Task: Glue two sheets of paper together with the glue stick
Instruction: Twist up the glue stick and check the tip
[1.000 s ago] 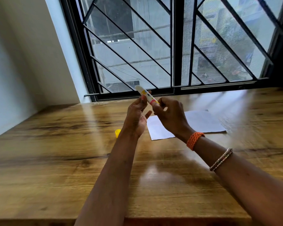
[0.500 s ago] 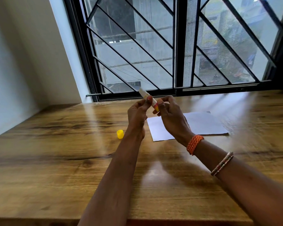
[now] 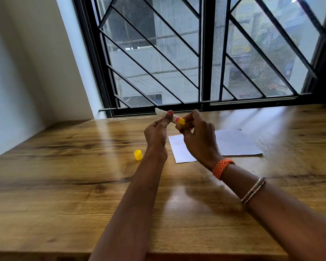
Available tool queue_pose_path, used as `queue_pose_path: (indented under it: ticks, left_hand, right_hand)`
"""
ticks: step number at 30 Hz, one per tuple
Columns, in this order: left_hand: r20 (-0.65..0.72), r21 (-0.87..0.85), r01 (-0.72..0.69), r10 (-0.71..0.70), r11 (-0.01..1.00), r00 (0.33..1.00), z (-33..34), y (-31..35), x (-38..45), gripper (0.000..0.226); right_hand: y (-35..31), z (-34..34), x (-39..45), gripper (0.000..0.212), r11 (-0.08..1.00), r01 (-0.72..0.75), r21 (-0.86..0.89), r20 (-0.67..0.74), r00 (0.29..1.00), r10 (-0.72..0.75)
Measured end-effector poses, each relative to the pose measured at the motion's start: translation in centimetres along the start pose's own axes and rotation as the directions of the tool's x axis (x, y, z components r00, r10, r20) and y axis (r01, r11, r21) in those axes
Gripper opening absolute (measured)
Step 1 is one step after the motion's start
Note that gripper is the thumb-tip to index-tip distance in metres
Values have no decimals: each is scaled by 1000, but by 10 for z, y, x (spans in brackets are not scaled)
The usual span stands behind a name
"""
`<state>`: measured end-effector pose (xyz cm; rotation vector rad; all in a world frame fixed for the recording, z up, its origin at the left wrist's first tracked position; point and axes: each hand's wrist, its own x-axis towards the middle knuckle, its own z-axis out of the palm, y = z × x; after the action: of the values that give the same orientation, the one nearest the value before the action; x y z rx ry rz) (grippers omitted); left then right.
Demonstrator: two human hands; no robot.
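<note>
Both hands hold an uncapped glue stick (image 3: 174,117) in the air above the wooden table (image 3: 83,185). My left hand (image 3: 156,134) pinches its white barrel, whose glue end points up and to the left. The fingers of my right hand (image 3: 198,138) grip its yellow base. Its yellow cap (image 3: 138,154) lies on the table, to the left of my left wrist. White paper (image 3: 233,144) lies flat on the table behind my right hand, which partly hides it. I cannot tell whether it is one sheet or two.
A barred window (image 3: 196,53) runs along the table's far edge. A white wall (image 3: 26,72) borders the table on the left. My right forearm carries an orange band (image 3: 222,167) and a thin bracelet (image 3: 253,189).
The glue stick has tipped flatter between my hands and sits a little lower. My right fingers have shifted on its yellow base. The cap, earlier half hidden by my left wrist, shows fully.
</note>
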<state>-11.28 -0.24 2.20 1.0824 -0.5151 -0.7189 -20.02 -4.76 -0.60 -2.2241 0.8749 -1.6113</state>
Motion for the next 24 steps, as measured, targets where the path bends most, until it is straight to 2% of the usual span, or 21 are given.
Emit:
queue_pose_path:
  ticks: [5,9,11,13,16,18,21,24]
  left_hand:
    - [99,30,-23,20,999,995,-2,0,3,4]
    - [181,70,-57,44,996,983,-4,2,-1,28]
    - [214,75,-67,49,995,976,-4,3,-3,28]
    - [244,78,-68,47,995,969,-5,4,-3,24]
    - [279,89,-55,28,994,960,-5,2,0,13]
    - [276,102,-48,18,994,961,-4,0,2,8]
    - [213,102,-18,-4,995,977,-4,-3,5,7]
    - [114,113,-2,-11,994,993,-4,-5,5,12]
  right_hand:
    - [4,1,6,7,983,-163,84,74,985,157]
    - [2,-2,8,31,925,-284,252,172,954,246]
    - [-2,-4,9,39,852,-361,378,240,927,287]
    - [-6,-6,10,44,736,-458,498,308,887,344]
    - [-11,-7,11,48,620,-550,559,376,835,401]
    - [-12,-9,9,52,624,-567,538,391,823,412]
    - [-13,-11,5,56,720,-566,401,386,817,428]
    - [-13,-11,0,44,791,-524,317,357,838,412]
